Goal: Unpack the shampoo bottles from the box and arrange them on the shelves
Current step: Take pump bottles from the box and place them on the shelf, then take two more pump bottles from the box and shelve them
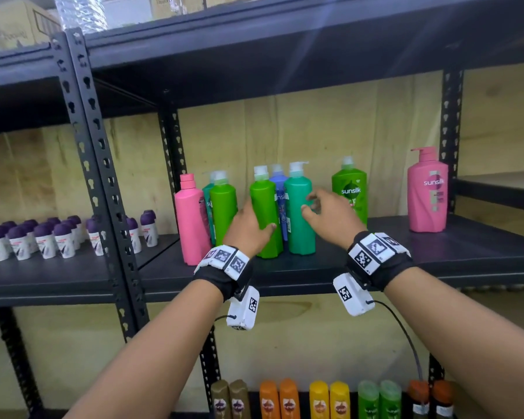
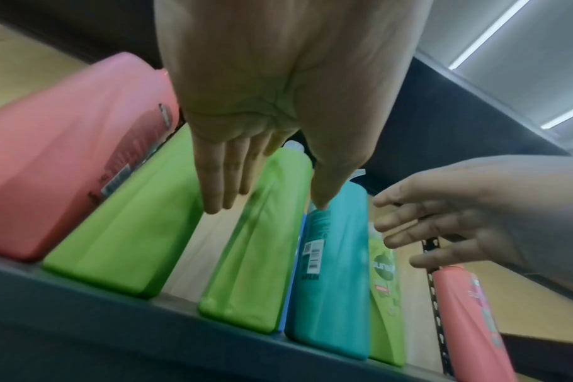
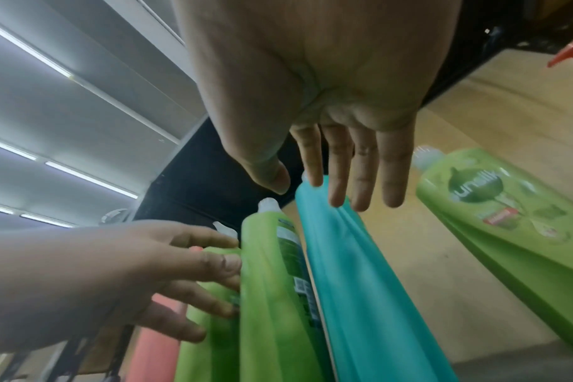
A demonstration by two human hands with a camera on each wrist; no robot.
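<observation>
Your left hand (image 1: 248, 228) reaches over the shelf's (image 1: 315, 276) front edge, fingers straight along the left side of the bright green bottle (image 1: 265, 213), thumb laid across its front; whether the fingers press it you cannot tell. Your right hand (image 1: 327, 216) hovers spread wide and holding nothing, just in front of the teal bottle (image 1: 297, 225), not touching it. Both bottles stand upright near the front edge, long axes vertical, pump heads up, plain backs toward you. A blue bottle (image 1: 280, 192) stands tucked behind and between them. Toward the left post stand a pink bottle (image 1: 191, 219) and another green bottle (image 1: 223, 207), with a narrow gap before the one at your left hand. To the right, open shelf lies around the labelled green bottle (image 1: 350, 192) at the back and the pink pump bottle (image 1: 427, 192) near the right post.
</observation>
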